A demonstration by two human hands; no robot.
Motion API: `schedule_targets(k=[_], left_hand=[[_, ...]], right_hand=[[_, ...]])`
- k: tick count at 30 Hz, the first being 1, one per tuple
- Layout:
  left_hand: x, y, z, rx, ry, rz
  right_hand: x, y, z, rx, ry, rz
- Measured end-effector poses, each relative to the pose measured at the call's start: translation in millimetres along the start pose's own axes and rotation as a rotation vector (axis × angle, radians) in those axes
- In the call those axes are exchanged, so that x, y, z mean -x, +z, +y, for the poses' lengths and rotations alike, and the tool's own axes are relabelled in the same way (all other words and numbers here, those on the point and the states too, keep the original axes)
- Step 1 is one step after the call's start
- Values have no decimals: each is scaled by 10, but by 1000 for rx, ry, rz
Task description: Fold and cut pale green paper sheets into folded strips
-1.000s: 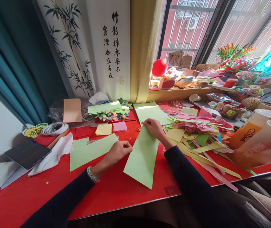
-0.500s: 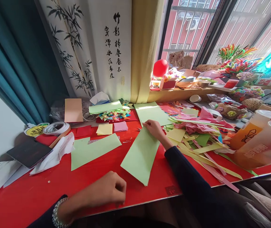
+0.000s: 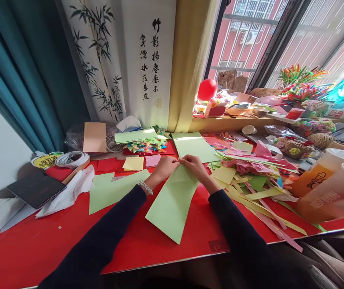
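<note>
We are pinching the far end of a light green sheet [image 3: 172,206] with our left hand [image 3: 165,167] and right hand [image 3: 192,166], whose fingertips are meeting there. On the red table [image 3: 138,241], another green sheet [image 3: 116,192] is lying to the left, yellow squares [image 3: 133,163] are resting beyond it, and paper strips [image 3: 260,212] are spreading to the right, near two plastic cups [image 3: 330,200].

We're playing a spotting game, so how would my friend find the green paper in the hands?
Find the red table, then the dark sleeves reaching over it. Where left hand and right hand meet, they hold the far end of a green paper that points toward the table's near edge. Other green papers lie nearby, but only this one is in the hands.
</note>
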State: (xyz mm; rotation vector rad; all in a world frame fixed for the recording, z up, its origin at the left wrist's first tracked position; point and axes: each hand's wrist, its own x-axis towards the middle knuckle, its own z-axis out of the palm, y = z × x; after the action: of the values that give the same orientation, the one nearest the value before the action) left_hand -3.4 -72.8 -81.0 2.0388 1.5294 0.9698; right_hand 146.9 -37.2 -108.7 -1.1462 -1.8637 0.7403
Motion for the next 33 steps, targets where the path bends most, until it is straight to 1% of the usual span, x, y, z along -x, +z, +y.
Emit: schedule_targets(k=[5,8,11,16,19,25,29,31,32,33], left_hand=[[77,-8,31,57,-8,59],[116,-22,29,97,-26,74],[171,-32,1,148,-42,48],[340,-83,-36,231,-52,-46],[495,-152,-52,262,-63,-101],[890,-321,-89,257,-118,-202],[1151,-415,-93,228,-187,-246],[1321,-471,-71,188,-225,-265],[1420,-505,-47,159,-235,-293],[1524,-544,-13,130,-235,-348]], right_hand=[[14,32,-100,63,-56,47],[28,60,-143,112,-93,60],[20,47,-117,162,-99,97],[-15,-42,-27,218,-87,163],[-28,-78,-4,238,-91,170],[-45,-88,10,266,-87,175],[-43,-84,13,270,-83,177],[-44,-91,21,265,-81,180],[-45,-97,28,260,-79,183],[-48,-103,34,252,-74,186]])
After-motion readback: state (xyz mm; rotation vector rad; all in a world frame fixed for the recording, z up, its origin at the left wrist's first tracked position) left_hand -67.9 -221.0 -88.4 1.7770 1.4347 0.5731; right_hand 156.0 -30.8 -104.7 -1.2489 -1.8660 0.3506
